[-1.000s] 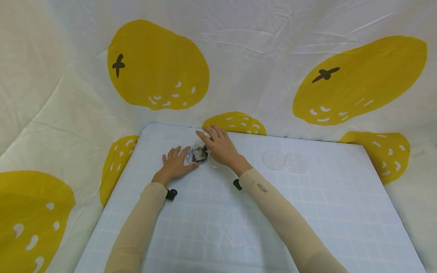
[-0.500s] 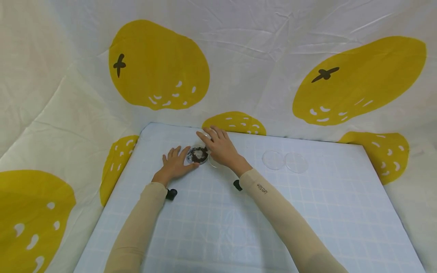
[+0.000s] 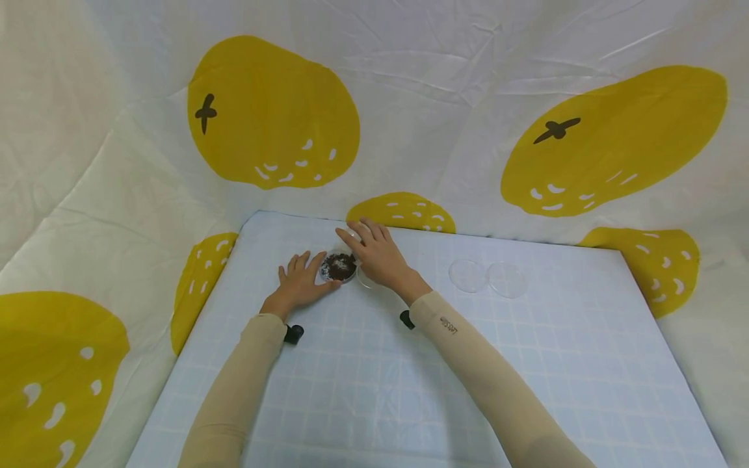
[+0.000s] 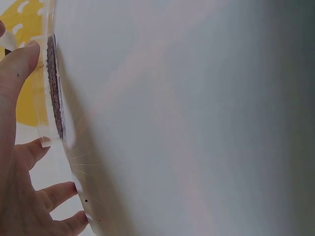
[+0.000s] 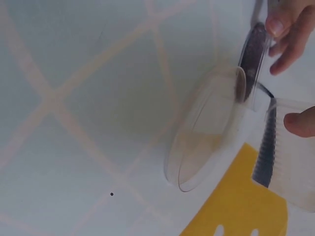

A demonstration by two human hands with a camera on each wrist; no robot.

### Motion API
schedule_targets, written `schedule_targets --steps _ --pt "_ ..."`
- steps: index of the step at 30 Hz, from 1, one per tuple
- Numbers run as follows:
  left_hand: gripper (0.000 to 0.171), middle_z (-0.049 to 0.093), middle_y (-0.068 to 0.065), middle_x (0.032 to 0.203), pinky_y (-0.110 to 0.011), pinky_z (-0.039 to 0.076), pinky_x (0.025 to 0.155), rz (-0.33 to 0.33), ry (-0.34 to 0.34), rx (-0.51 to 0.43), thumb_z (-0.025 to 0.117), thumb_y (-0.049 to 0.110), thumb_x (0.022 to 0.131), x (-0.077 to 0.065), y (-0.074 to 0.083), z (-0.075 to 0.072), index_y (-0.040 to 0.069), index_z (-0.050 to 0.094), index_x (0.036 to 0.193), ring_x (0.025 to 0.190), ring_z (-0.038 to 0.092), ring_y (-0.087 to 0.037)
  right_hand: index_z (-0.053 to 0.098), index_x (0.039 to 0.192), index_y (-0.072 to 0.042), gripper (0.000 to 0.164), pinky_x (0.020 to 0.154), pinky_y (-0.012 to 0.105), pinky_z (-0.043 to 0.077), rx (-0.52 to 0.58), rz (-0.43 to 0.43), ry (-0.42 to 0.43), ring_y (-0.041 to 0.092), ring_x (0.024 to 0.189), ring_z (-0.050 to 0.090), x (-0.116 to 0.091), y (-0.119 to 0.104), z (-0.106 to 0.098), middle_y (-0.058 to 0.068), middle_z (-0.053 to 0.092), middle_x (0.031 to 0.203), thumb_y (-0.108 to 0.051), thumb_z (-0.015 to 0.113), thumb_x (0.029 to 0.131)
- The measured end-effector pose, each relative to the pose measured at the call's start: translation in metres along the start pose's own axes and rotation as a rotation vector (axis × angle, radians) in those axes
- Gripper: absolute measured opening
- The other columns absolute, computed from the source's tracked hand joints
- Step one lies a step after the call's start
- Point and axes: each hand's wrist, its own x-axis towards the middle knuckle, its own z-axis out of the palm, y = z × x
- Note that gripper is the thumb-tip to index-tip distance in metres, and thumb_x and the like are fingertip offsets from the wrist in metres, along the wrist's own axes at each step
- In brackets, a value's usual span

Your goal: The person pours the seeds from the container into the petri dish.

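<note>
My left hand (image 3: 300, 284) holds a clear petri dish (image 4: 54, 93) at its rim between thumb and index finger; the other fingers are spread on the table. Dark brown grains (image 3: 339, 268) cover most of the dish, with some white showing through. Above its right side my right hand (image 3: 381, 255) grips a clear ribbed plastic cup (image 5: 295, 162), tipped toward the dish. Dark grains lie along the cup's lower side, and a thin dark streak runs from its mouth to the dish. In the head view the cup is mostly hidden by the hand.
Close by the filled dish, partly under my right hand, lies a clear round dish (image 5: 204, 132). Two more clear round dishes or lids, one on the left (image 3: 468, 276) and one on the right (image 3: 507, 280), touch side by side on the table (image 3: 421, 383). A fruit-patterned cloth (image 3: 421, 130) hangs behind.
Dark grains have spread over the white in the held dish, so its middle is now mostly brown. Both hands have stayed in nearly the same place.
</note>
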Motion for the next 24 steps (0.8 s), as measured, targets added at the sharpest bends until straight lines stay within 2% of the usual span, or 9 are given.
schedule_targets --steps 8,16,20,24 --pt "0.098 0.014 -0.024 0.162 -0.077 0.001 0.107 0.004 0.011 0.010 0.055 0.075 0.087 -0.0031 0.0035 -0.0017 0.020 0.021 0.161 0.146 0.008 -0.049 0.034 0.156 -0.020 0.074 0.115 0.053 0.026 -0.015 0.018 -0.032 0.036 0.145 0.025 -0.0001 0.0002 0.0008 0.013 0.034 0.157 -0.015 0.072 0.092" --pt "0.098 0.015 -0.024 0.162 -0.077 0.001 0.107 0.002 0.008 0.004 0.056 0.074 0.087 -0.0038 0.0036 -0.0013 0.020 0.021 0.161 0.146 0.008 -0.049 0.036 0.155 -0.016 0.071 0.109 0.054 0.033 -0.038 0.045 0.024 0.037 0.141 0.032 -0.0005 -0.0001 0.0029 0.014 0.040 0.152 -0.014 0.070 0.092" --pt "0.099 0.015 -0.024 0.162 -0.076 0.001 0.107 -0.003 0.004 0.014 0.054 0.076 0.086 -0.0029 0.0029 -0.0008 0.021 0.021 0.161 0.146 0.007 -0.049 0.036 0.154 -0.013 0.074 0.109 0.055 0.033 -0.002 0.119 0.027 0.038 0.139 0.036 -0.0009 -0.0004 0.0042 0.014 0.042 0.150 -0.017 0.073 0.090" --pt "0.099 0.014 -0.024 0.162 -0.076 0.000 0.107 -0.008 -0.002 0.018 0.054 0.076 0.086 -0.0019 0.0022 -0.0005 0.021 0.020 0.161 0.146 0.006 -0.049 0.031 0.155 -0.011 0.087 0.109 0.055 0.030 0.122 0.249 -0.018 0.036 0.138 0.034 -0.0016 -0.0006 0.0054 0.014 0.039 0.151 -0.025 0.081 0.085"
